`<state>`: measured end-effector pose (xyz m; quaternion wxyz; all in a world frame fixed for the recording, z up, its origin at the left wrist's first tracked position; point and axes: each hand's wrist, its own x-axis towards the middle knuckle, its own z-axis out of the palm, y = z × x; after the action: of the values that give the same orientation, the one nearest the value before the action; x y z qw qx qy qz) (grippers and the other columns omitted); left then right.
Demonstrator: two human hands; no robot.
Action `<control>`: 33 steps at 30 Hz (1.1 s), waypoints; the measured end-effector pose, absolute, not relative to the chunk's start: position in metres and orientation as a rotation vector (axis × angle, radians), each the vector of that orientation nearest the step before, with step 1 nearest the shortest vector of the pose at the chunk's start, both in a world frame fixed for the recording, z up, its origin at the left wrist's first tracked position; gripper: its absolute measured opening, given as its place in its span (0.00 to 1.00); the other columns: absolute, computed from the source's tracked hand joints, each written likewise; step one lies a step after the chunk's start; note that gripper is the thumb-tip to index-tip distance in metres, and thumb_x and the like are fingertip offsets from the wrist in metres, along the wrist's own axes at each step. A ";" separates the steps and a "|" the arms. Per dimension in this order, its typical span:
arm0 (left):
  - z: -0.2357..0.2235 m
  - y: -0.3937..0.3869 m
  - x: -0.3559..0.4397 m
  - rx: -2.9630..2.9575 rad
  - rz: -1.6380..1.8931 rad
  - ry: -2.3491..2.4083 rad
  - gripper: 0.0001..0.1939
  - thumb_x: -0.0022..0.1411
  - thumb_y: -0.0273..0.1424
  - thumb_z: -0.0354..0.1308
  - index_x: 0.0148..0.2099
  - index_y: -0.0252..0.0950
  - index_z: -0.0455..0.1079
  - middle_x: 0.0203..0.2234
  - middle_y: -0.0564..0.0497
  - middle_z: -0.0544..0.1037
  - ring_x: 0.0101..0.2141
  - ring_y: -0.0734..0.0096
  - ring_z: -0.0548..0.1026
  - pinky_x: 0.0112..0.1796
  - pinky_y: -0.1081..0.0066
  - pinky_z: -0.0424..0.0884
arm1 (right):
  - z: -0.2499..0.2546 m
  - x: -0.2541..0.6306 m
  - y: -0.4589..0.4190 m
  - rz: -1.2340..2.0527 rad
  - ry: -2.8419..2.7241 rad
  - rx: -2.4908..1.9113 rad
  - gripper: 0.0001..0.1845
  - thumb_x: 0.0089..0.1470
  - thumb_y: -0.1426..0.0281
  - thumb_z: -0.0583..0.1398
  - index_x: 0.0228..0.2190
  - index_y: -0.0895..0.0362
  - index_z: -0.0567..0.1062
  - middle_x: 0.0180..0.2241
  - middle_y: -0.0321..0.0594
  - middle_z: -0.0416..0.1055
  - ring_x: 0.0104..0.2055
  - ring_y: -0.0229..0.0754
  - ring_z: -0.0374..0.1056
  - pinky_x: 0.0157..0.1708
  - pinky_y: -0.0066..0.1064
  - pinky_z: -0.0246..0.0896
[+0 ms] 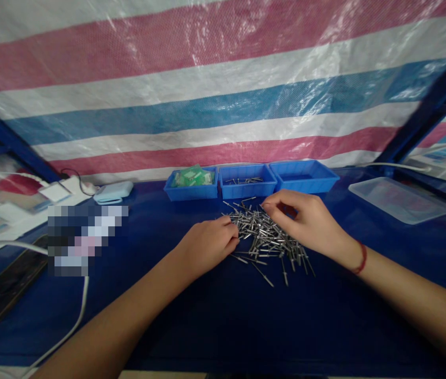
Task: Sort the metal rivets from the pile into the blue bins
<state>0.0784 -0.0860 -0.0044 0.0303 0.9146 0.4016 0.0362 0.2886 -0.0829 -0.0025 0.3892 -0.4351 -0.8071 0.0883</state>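
Observation:
A loose pile of silvery blind rivets (pixel 264 231) lies on the dark blue tabletop, with a few strays toward the near side. My left hand (pixel 215 239) rests at the pile's left edge, its fingers curled closed; whatever is inside them is hidden. Over the upper right of the pile, my right hand (pixel 305 218) has its thumb and forefinger brought together in a pinch. Anything between those fingertips is too small to make out. Behind the pile, the middle blue bin (pixel 246 190) contains several rivets.
The left blue bin (pixel 191 193) holds green-and-clear packets (pixel 193 176). A right blue bin (pixel 304 184) adjoins the middle one. A translucent lid (pixel 398 200) lies at right. A phone (pixel 9 281), white cable (pixel 82 310) and light-blue case (pixel 114 192) are at left. Striped sheeting (pixel 215 100) hangs behind.

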 end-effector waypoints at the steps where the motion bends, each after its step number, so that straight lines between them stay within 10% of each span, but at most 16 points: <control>1: -0.005 -0.086 0.079 2.817 0.115 1.235 0.10 0.63 0.31 0.50 0.36 0.34 0.72 0.32 0.49 0.72 0.30 0.68 0.74 0.30 0.70 0.68 | -0.002 0.288 -0.085 0.236 -2.065 -1.097 0.08 0.54 0.72 0.54 0.27 0.57 0.72 0.27 0.37 0.72 0.26 0.35 0.65 0.27 0.29 0.59; 14: 0.005 -0.090 0.080 2.874 0.292 1.206 0.10 0.67 0.31 0.44 0.40 0.35 0.66 0.33 0.51 0.74 0.31 0.69 0.75 0.31 0.72 0.67 | -0.005 0.278 -0.100 0.102 -2.389 -0.957 0.11 0.58 0.69 0.53 0.33 0.59 0.74 0.35 0.45 0.71 0.40 0.45 0.65 0.42 0.37 0.59; 33: 0.005 -0.095 0.090 2.249 0.984 1.127 0.07 0.60 0.33 0.56 0.37 0.37 0.72 0.29 0.55 0.78 0.26 0.77 0.73 0.29 0.78 0.68 | -0.005 0.272 -0.105 0.384 -2.099 -0.923 0.06 0.56 0.72 0.56 0.30 0.56 0.73 0.30 0.37 0.72 0.35 0.38 0.66 0.39 0.33 0.56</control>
<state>0.0897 -0.0950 0.0051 0.2186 0.8125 0.4071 0.3555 0.2715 -0.1048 -0.0047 0.3970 -0.3645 -0.8285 0.1518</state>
